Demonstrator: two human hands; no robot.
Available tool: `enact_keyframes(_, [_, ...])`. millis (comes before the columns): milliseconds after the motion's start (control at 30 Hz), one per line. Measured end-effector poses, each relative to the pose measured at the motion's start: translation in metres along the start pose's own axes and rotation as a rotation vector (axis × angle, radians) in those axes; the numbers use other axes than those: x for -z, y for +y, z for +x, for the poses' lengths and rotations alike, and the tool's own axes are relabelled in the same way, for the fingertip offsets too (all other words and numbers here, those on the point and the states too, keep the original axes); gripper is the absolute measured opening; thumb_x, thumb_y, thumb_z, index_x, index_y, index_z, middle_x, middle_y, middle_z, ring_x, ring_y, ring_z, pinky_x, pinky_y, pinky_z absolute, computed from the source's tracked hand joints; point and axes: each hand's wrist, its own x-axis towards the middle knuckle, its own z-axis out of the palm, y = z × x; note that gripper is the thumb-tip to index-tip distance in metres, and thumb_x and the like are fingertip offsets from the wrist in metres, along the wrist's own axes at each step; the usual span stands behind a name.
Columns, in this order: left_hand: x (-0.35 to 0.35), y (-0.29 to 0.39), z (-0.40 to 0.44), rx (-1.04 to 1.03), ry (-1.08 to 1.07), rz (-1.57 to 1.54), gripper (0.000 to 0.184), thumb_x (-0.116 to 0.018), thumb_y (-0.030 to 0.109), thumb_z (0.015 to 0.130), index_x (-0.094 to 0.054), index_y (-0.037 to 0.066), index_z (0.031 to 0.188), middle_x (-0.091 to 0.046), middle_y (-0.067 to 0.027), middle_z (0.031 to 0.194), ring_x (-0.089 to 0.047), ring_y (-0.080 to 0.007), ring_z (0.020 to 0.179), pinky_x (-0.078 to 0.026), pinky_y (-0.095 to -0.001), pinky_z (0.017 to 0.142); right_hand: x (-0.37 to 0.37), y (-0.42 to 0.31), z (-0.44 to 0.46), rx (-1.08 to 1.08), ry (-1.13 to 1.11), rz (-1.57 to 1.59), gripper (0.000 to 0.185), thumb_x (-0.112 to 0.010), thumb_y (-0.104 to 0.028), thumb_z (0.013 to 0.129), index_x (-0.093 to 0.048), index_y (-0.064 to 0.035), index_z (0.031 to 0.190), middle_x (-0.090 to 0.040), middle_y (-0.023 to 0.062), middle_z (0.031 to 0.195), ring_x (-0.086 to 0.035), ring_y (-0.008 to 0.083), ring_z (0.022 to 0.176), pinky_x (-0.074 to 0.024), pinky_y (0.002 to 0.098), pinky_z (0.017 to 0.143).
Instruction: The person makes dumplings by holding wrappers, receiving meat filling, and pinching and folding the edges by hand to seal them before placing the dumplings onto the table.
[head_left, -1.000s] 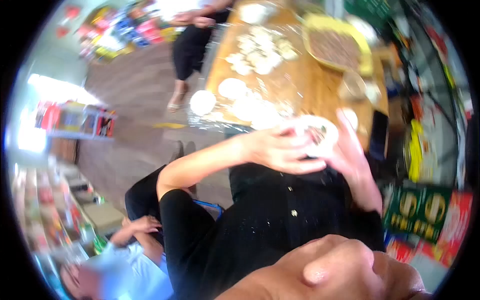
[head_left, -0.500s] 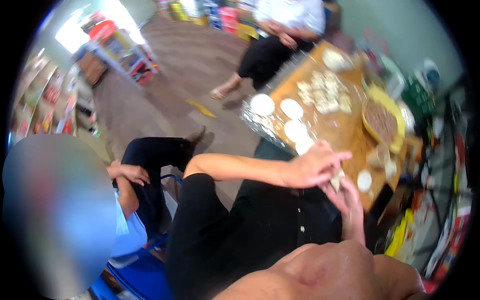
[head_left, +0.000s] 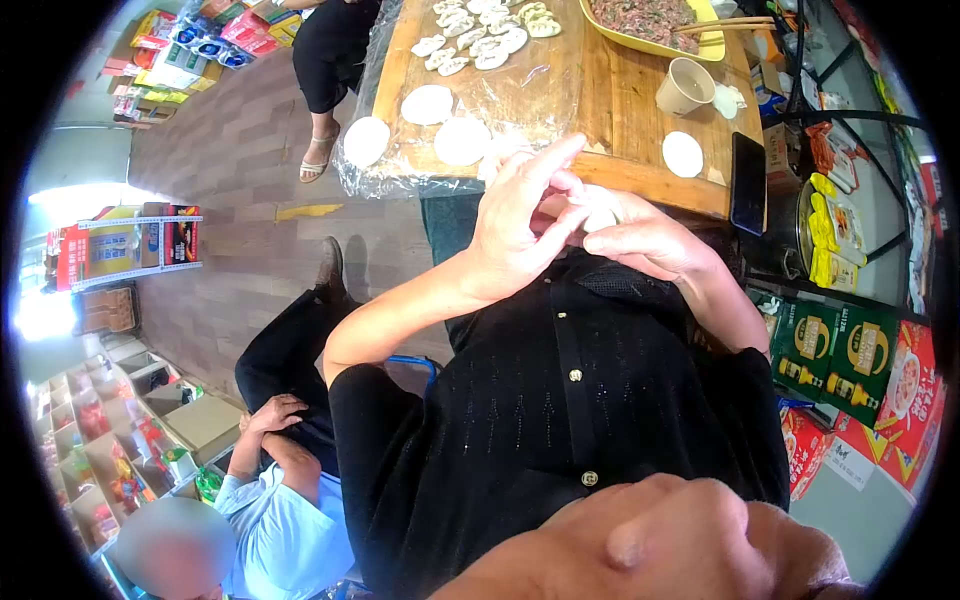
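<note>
My left hand (head_left: 515, 225) and my right hand (head_left: 650, 238) meet over the table's near edge, in front of my chest. Between them a small pale dumpling (head_left: 600, 218) is pinched, mostly covered by the fingers. The left thumb and a finger press at it while the left index finger points outward. Just beyond lie round dough wrappers (head_left: 462, 141) on clear plastic film, one partly behind my left hand. Another wrapper (head_left: 683, 154) lies to the right on bare wood. Several folded dumplings (head_left: 490, 38) sit in rows farther back.
A yellow dish (head_left: 625, 38) of minced filling stands at the back of the wooden table (head_left: 620, 120), chopsticks (head_left: 725, 23) across its rim. Nearby are a paper cup (head_left: 686, 88) and a black phone (head_left: 748, 185). One person sits at left, another beyond the table.
The view has turned and steadied, so the table now appears higher and straighter. My hands remain together around the dumpling, with the fingers pressed closer about it.
</note>
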Motion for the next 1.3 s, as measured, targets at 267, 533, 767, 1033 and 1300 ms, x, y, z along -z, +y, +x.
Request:
enact_keyframes(267, [-0.013, 0.0, -0.006, 0.137, 0.087, -0.08, 0.064, -0.072, -0.003, 0.074, -0.05, 0.006, 0.134, -0.062, -0.0048, 0.089, -0.055, -0.0211, 0.087, -0.043, -0.0343, 0.081, -0.001, -0.002, -0.002, -0.009, 0.043, -0.039, 0.062, -0.051, -0.014, 0.095, -0.025, -0.0005, 0.15, -0.045, 0.0147, 0.142, -0.044, 0.0208, 0.128, -0.033, 0.0333, 0.107])
enact_keyframes(533, [-0.02, -0.002, -0.01, 0.167, 0.107, -0.136, 0.064, -0.069, -0.005, 0.076, -0.048, 0.004, 0.136, -0.058, -0.0099, 0.102, -0.055, -0.0228, 0.091, -0.045, -0.033, 0.085, 0.012, 0.002, -0.003, -0.055, 0.039, -0.003, 0.044, -0.047, -0.014, 0.095, -0.044, 0.0023, 0.136, -0.05, 0.0133, 0.138, -0.046, 0.0188, 0.127, -0.034, 0.0314, 0.106])
enact_keyframes(767, [-0.018, -0.003, -0.014, 0.326, 0.041, -0.341, 0.062, -0.065, -0.006, 0.08, -0.045, 0.005, 0.138, -0.056, -0.0101, 0.102, -0.056, -0.0198, 0.098, -0.047, -0.03, 0.086, 0.013, -0.001, 0.001, -0.109, 0.039, 0.009, 0.046, -0.048, -0.014, 0.094, -0.042, 0.0027, 0.137, -0.053, 0.0104, 0.129, -0.049, 0.0179, 0.121, -0.0361, 0.0319, 0.105])
enact_keyframes(1033, [-0.016, -0.002, -0.014, 0.413, 0.044, -0.483, 0.065, -0.064, -0.005, 0.085, -0.034, 0.003, 0.143, -0.053, -0.0032, 0.094, -0.052, -0.0095, 0.087, -0.044, -0.0247, 0.083, 0.009, -0.006, 0.003, -0.13, 0.061, -0.043, 0.053, -0.052, -0.014, 0.095, -0.036, 0.002, 0.142, -0.051, 0.0077, 0.131, -0.048, 0.015, 0.12, -0.0381, 0.0308, 0.103])
enact_keyframes(1300, [-0.003, -0.011, 0.0, 0.311, 0.165, -0.53, 0.068, -0.064, -0.007, 0.084, -0.032, 0.003, 0.143, -0.054, -0.0025, 0.093, -0.054, -0.0109, 0.089, -0.044, -0.0273, 0.086, 0.011, -0.003, 0.009, 0.393, 0.365, -0.581, 0.031, -0.068, -0.006, 0.087, -0.06, -0.001, 0.117, -0.056, 0.0037, 0.11, -0.055, 0.0104, 0.098, -0.0452, 0.0261, 0.086])
